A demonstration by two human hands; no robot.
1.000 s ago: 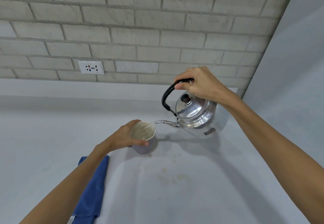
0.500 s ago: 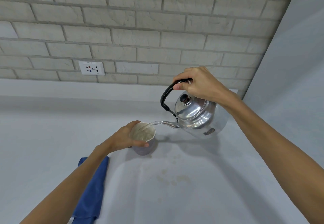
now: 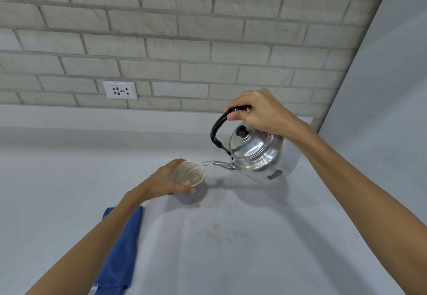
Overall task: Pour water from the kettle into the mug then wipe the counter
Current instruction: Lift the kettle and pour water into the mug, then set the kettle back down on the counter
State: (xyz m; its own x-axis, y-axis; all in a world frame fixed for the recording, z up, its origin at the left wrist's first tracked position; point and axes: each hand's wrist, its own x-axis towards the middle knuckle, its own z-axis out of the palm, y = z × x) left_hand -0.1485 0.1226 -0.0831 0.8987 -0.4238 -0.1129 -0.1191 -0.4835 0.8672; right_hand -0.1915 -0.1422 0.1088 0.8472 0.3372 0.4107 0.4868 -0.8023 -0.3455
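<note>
A shiny metal kettle (image 3: 261, 156) with a black handle hangs tilted to the left above the counter, my right hand (image 3: 261, 112) closed around its handle. Water streams from its spout into a pale mug (image 3: 189, 183) standing on the grey counter (image 3: 69, 190). My left hand (image 3: 161, 182) wraps around the mug's left side. A blue cloth (image 3: 120, 255) lies on the counter under my left forearm, partly hidden by it.
Faint brownish stains (image 3: 231, 234) mark the counter in front of the mug. A brick wall with a white socket plate (image 3: 120, 90) runs along the back. A plain grey wall (image 3: 381, 109) closes the right side.
The kettle has lifted slightly and kept pouring; the water level in the mug has risen. Both hands hold their grips.
</note>
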